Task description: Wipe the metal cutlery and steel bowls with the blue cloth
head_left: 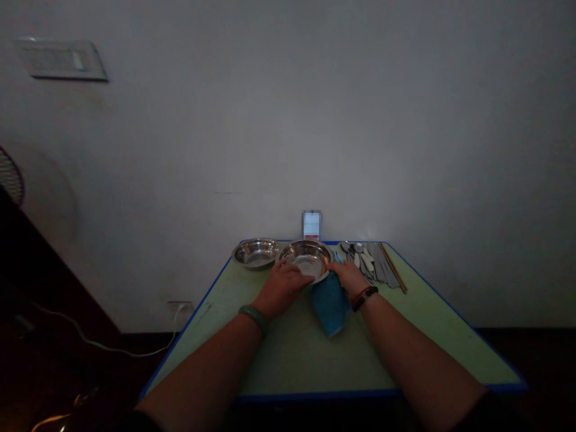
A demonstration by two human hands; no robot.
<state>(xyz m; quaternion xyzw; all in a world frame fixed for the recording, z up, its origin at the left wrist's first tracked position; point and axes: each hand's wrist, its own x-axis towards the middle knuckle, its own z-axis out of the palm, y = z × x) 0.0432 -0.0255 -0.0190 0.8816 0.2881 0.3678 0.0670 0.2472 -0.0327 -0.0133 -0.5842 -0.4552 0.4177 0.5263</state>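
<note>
A shiny steel bowl (307, 258) sits near the far edge of a green table (288, 348), on top of a blue cloth (330, 306). My left hand (281, 287) grips the bowl's near left rim with curled fingers. My right hand (348, 276) rests at the bowl's right rim, on the upper end of the blue cloth; whether it pinches the bowl or the cloth is unclear. A second steel bowl (255, 252) stands just to the left, untouched.
Several spoons (360, 257), flat metal utensils and chopsticks (392, 267) lie at the table's far right. A small box (312, 225) stands against the wall behind the bowls. A fan (9, 177) and a cable (103, 347) are at the left.
</note>
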